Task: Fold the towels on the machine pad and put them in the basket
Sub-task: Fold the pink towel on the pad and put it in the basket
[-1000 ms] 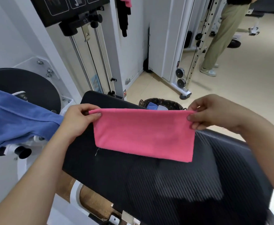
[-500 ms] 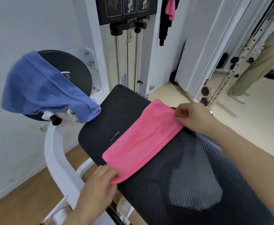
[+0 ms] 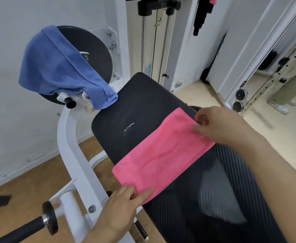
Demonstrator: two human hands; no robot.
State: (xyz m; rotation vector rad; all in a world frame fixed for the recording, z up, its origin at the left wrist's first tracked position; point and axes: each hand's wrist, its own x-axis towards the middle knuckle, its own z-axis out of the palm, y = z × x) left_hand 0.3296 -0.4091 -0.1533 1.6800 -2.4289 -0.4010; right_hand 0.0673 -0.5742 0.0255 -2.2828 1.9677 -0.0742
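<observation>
Across the black machine pad [image 3: 143, 102] lies the folded pink towel [image 3: 161, 155], flat. Left hand [image 3: 119, 211] rests extended fingers on its near corner; right hand [image 3: 220, 127], fingers loosely curled, touches its far end, gripping nothing visibly. Blue towel [image 3: 59, 67] hangs far left.

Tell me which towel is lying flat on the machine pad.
The pink towel: it lies flat across the black pad, with the left hand and right hand at its ends. The blue towel hangs bunched over the machine's black disc instead.

Black machine pad [image 3: 143, 102]: folded pink towel [image 3: 161, 155] flat across it.
</observation>
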